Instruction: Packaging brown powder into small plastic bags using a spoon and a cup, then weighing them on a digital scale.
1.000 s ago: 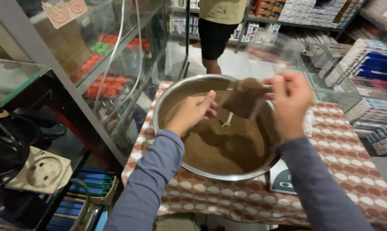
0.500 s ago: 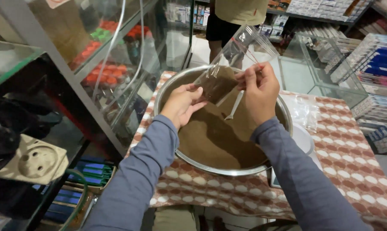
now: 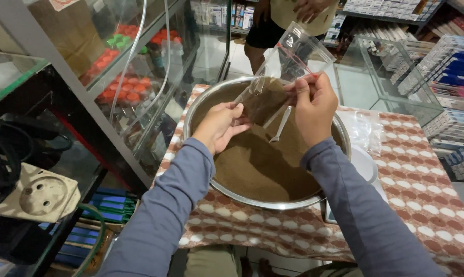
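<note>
From the head view I see both hands raised over the wide steel bowl [image 3: 273, 204], which sits on the desk [image 3: 427, 205] with its red-and-cream patterned cloth and is filled with brown powder [image 3: 257, 164]. The right hand [image 3: 314, 110] is clamped on a clear plastic bag [image 3: 280, 77], thumb and fingers pinching its side near the open mouth, and the bag hangs tilted above the far half of the bowl with brown powder filling its lower part. The left hand [image 3: 221, 125] is half-curled above the bowl's left side, its fingertips at the bag's lower corner; I think they touch it, though the see-through plastic makes the contact hard to judge. A small white spoon [image 3: 281, 125] stands in the powder under the bag, leaning toward the bowl's far rim. Just right of the bowl lies a white dish [image 3: 364, 165], and beyond that, a crumpled clear bag [image 3: 365, 131]. Left of the bowl stands a glass display case [image 3: 139, 82] holding red-capped containers. Past the bowl's far rim another person [image 3: 293, 15] stands, and a glass box [image 3: 391, 82] rests on the desk at the bowl's far right.
</note>
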